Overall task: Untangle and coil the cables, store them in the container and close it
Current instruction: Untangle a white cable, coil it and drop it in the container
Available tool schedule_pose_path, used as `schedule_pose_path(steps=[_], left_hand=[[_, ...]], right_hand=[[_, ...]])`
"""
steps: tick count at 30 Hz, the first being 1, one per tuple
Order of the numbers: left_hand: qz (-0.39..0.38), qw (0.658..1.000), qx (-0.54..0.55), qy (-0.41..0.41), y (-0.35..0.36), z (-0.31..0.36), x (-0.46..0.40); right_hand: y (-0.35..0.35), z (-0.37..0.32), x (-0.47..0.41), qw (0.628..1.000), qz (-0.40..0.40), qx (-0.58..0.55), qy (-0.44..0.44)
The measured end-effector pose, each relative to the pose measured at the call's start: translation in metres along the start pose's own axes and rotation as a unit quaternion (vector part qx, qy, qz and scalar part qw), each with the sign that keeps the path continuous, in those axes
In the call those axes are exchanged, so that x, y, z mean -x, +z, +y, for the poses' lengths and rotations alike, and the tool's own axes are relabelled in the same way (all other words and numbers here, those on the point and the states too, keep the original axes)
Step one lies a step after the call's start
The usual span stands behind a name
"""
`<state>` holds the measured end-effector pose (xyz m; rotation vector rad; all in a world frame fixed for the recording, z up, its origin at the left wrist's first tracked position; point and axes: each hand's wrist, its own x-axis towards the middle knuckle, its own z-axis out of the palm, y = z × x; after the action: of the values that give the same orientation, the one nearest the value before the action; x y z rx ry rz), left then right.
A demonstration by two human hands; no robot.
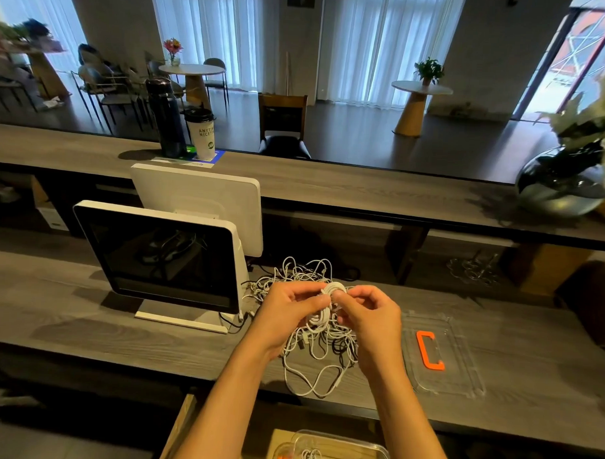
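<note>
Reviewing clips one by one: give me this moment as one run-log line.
stage: coiling | left hand and right hand: holding white coil | tangle: on counter | lid: off, right | container: open, below

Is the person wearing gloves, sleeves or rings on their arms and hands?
No. The left hand and the right hand are bare, with no gloves. Both forearms are bare too, as far down as the picture shows, so no sleeve is in view. No watch, bracelet or ring shows on either wrist or on the fingers in view. The nails look short and plain.
</note>
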<state>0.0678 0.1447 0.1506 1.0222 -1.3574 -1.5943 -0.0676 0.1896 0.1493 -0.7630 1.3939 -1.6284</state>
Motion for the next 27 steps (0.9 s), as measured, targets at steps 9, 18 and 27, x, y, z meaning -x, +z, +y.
schedule_pose_path(steps=[9, 18, 27], left_hand=[[0.006, 0.999, 0.053, 0.004, 0.000, 0.003, 0.002], [-0.001, 0.997, 0.070, -0.021, 0.001, 0.004, 0.003], [0.017, 0.993, 0.053, -0.099, -0.001, -0.024, -0.002]], right_hand=[[-0.003, -0.008, 0.001, 0.998, -0.061, 0.008, -0.023], [0.006, 0.012, -0.001, 0.992, -0.009, 0.092, -0.089], [0.000, 0.038, -0.003, 0.991, -0.034, 0.114, -0.055]])
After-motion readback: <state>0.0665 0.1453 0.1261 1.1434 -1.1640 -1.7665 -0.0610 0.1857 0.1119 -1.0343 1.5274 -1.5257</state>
